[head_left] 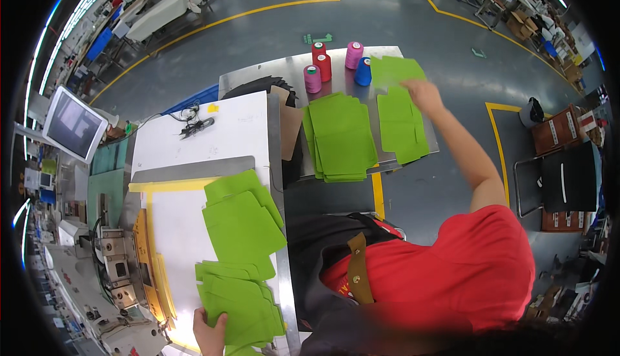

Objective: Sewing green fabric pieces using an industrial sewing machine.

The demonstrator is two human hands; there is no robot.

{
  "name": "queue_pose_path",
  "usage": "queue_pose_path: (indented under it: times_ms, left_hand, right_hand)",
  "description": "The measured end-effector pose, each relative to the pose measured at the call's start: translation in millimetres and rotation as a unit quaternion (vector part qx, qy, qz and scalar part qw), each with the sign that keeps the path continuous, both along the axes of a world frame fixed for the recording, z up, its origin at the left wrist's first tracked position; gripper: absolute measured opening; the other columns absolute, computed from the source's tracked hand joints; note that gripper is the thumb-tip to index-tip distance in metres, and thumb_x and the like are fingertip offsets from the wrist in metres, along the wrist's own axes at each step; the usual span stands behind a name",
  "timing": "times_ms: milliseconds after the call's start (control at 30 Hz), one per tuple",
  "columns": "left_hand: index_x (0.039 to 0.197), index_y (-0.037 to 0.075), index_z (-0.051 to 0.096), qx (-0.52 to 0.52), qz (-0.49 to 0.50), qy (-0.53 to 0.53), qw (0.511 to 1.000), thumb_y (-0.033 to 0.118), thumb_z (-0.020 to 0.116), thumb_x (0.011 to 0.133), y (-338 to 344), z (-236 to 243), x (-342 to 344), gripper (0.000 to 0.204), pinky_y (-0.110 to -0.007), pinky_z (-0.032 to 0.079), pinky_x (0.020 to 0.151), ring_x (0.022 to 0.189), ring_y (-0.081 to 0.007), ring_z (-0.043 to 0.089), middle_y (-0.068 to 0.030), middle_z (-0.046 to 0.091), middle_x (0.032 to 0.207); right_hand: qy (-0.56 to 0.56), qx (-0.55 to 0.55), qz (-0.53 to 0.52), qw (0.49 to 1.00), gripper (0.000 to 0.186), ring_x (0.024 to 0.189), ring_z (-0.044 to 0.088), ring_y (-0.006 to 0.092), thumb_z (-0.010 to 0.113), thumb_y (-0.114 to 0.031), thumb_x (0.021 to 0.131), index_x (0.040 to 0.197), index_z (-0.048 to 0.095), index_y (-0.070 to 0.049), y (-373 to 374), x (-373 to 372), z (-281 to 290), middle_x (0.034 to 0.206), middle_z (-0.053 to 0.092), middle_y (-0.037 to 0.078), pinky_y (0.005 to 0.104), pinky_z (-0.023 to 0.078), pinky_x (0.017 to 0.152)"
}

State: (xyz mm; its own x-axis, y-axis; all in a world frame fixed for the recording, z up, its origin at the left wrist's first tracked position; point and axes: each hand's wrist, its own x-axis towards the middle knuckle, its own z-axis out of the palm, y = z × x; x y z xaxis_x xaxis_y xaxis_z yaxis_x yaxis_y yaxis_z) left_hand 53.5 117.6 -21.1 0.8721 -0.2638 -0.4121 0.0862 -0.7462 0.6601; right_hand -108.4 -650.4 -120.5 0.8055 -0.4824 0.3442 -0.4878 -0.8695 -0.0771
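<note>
Fingers (199,317) of my left hand (210,340) are at the lower left edge of a fanned green stack (240,307), thumb spread from forefinger; whether they pinch a sheet, I cannot tell. Across the way, my right arm (471,156) is stretched out over the metal table (339,80), and my right hand (423,96) is at the corner of the top green sheets (395,69), fingertips blurred, so I can't say if they're closed on one. Just below lies a narrower green pile (402,127), near the table's right edge, with a squarer, thicker green pile (341,135) to its left. Plenty of room on the white worktop (213,133), bare above the grey plate (194,170); tighter lower down, where a second green stack (242,223) meets mine and its corners come out to the metal strip (276,169) along the edge. Now the textures: flat, matte sheets with notched outlines, smooth shiny metal, yellow tape (171,185) in straight bands, and tapering thread cones in red (323,69), pink (354,56) and blue (363,72) behind the piles.
</note>
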Motion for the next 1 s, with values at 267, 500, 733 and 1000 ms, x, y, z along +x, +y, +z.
queue_pose_path:
  times_ms: [267,500,733,1000]
  left_hand:
    - [0.103,-0.005,0.060,0.101,0.008,-0.039,0.994,0.005,0.068,0.077,-67,67,-19,0.029,-0.033,0.049,0.078,0.085,-0.0253,0.064,-0.0170,0.067,0.090]
    - [0.107,-0.002,0.061,0.062,0.067,0.013,0.996,0.009,0.070,0.077,-54,64,-35,0.033,-0.034,0.050,0.078,0.086,-0.0280,0.065,-0.0164,0.068,0.094]
    - [0.129,0.005,0.051,0.172,0.099,-0.224,0.954,0.014,0.078,0.073,-52,64,-68,0.063,-0.038,0.047,0.093,0.108,-0.0298,0.058,-0.0153,0.060,0.116]
    - [0.126,0.007,0.054,0.238,0.285,-0.160,0.915,0.020,0.086,0.063,38,70,-165,0.072,-0.042,0.045,0.099,0.117,-0.0333,0.051,-0.0156,0.054,0.127]
  right_hand:
    - [0.327,0.273,0.009,0.905,0.027,0.094,0.065,0.0313,0.067,-0.029,0.081,0.100,0.073,-0.011,49,-22,-64,0.096,0.070,0.014,0.0422,0.050,0.083]
    - [-0.041,0.277,0.338,0.898,0.017,0.083,0.064,0.0260,0.069,-0.015,0.082,0.093,0.066,-0.003,172,157,119,0.086,0.066,0.008,0.0363,0.050,0.076]
    - [0.137,0.118,0.766,0.617,0.053,0.104,0.057,0.0279,0.080,-0.027,0.068,0.113,0.057,-0.009,371,280,124,0.115,0.057,0.010,0.0381,0.048,0.087]
    - [0.423,0.060,0.705,0.566,0.025,0.078,0.061,0.0353,0.078,-0.017,0.067,0.079,0.062,-0.001,385,298,161,0.078,0.062,0.014,0.0413,0.047,0.070]
